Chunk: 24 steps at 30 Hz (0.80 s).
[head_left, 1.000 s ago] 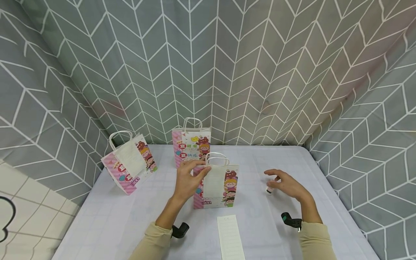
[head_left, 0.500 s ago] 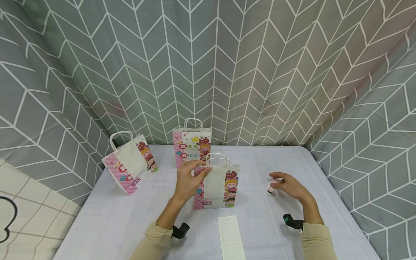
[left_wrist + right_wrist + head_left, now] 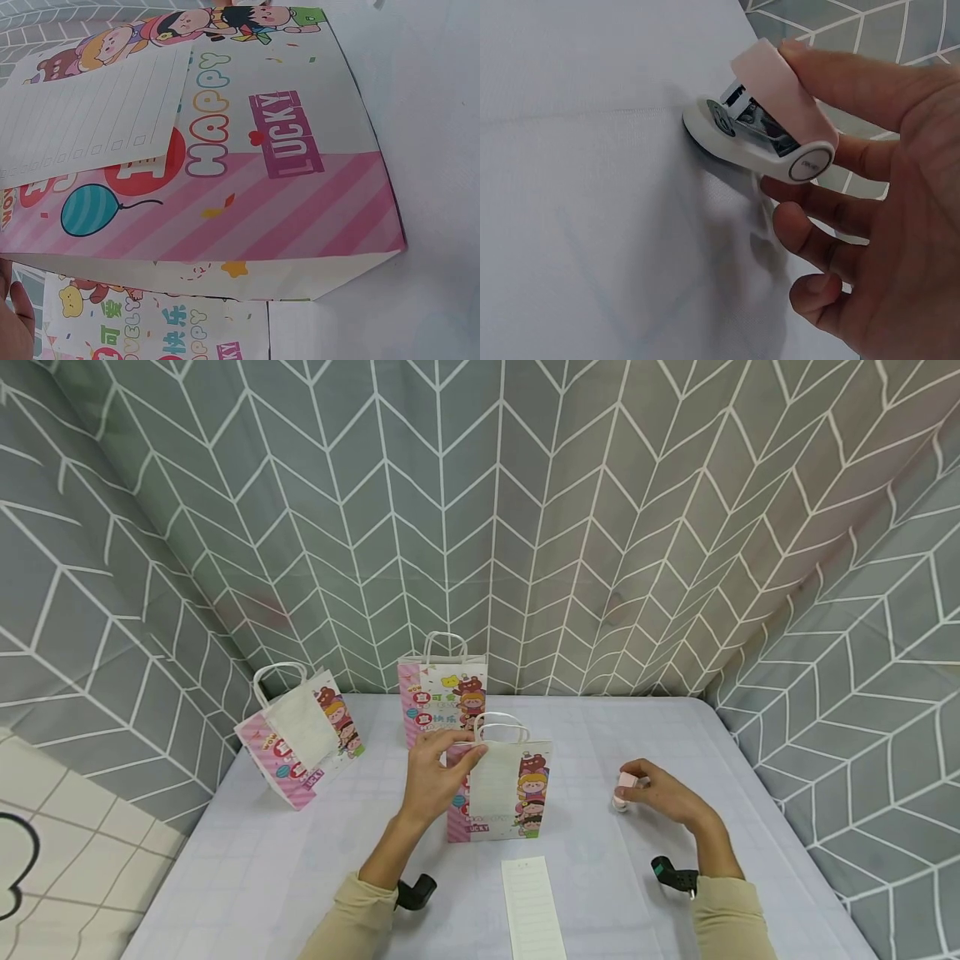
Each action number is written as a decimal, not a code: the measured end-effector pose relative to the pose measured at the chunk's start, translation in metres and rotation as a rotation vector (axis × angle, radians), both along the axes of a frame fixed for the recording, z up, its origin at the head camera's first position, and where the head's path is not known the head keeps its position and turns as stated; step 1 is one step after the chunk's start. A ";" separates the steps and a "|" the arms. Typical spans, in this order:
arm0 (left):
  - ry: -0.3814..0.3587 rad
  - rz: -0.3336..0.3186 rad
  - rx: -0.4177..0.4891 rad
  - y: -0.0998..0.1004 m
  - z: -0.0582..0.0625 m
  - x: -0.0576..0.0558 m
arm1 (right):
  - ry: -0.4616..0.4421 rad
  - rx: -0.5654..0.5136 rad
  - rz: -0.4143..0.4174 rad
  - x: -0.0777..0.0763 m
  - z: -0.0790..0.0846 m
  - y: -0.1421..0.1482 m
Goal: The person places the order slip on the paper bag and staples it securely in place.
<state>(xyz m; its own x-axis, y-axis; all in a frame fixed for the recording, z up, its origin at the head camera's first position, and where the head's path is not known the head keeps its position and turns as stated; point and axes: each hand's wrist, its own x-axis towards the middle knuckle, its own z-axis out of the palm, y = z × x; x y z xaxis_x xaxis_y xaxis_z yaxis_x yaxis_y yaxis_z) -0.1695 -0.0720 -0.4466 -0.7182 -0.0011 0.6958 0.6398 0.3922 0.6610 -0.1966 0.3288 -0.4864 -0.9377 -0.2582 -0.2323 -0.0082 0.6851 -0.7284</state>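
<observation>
My left hand (image 3: 435, 777) pinches the top edge of a standing paper gift bag (image 3: 533, 789), holding a lined paper slip (image 3: 491, 781) against its front. The left wrist view shows the slip overlapping the bag's pink-and-white printed face (image 3: 285, 202), with only a bit of that hand (image 3: 21, 319) at the edge. Over to the right, my right hand (image 3: 667, 795) holds a small pink-and-white stapler (image 3: 776, 112) between thumb and fingers. Its pink top stands raised from the white base, which is tilted close over the cloth.
Another printed bag (image 3: 442, 693) stands behind the held one. A third bag (image 3: 300, 739), with a slip on its front, leans at the left. One more lined slip (image 3: 534, 906) lies near the table's front. Patterned curtains (image 3: 480, 527) enclose the white-clothed table (image 3: 592, 877).
The right hand's fingers have closed around the stapler, which has tipped and turned a little in the grip. The left hand, the bag and the slip have stayed in place.
</observation>
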 end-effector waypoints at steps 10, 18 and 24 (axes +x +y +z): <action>-0.001 -0.001 -0.007 0.000 0.000 0.001 | -0.022 -0.035 0.015 0.001 -0.002 -0.005; -0.016 -0.002 -0.007 0.000 0.000 0.002 | -0.014 0.021 0.005 0.001 -0.002 -0.011; -0.023 -0.004 -0.006 0.000 -0.001 0.000 | 0.018 0.013 0.034 -0.003 0.002 -0.019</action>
